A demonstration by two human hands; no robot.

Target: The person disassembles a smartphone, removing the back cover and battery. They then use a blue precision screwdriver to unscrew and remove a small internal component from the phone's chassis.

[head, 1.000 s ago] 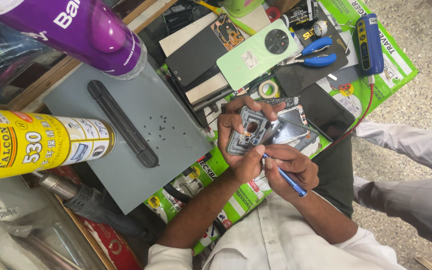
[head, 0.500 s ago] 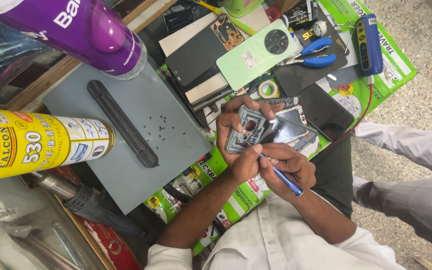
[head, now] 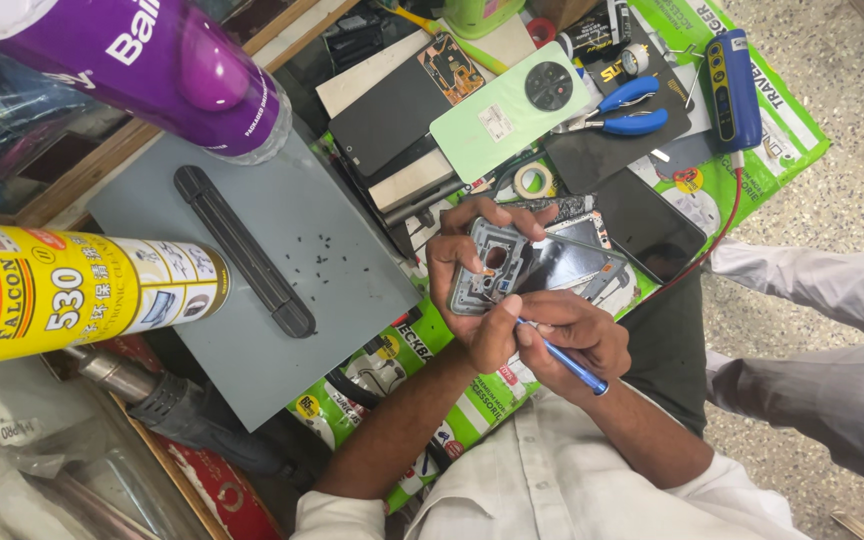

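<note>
My left hand (head: 452,268) holds a grey phone frame (head: 497,262) with its open inner side up, above a green printed sheet (head: 382,370). My right hand (head: 564,335) grips a thin blue-handled screwdriver (head: 574,368); its tip rests on the lower edge of the frame. A dark display panel (head: 572,262) lies just right of the frame, partly under my fingers. Both hands sit close together, directly in front of my white shirt.
A grey mat (head: 352,280) to the left carries tiny black screws (head: 307,255) and a black bar (head: 242,250). Behind lie a pale green phone back (head: 507,110), blue pliers (head: 632,110) and a blue tool (head: 732,90). A purple can (head: 152,60) and a yellow can (head: 72,290) loom at left. Another person's light-clothed limbs (head: 822,340) are at right.
My right hand has shifted slightly along the frame's lower edge with the screwdriver. The left hand keeps the frame in nearly the same place.
</note>
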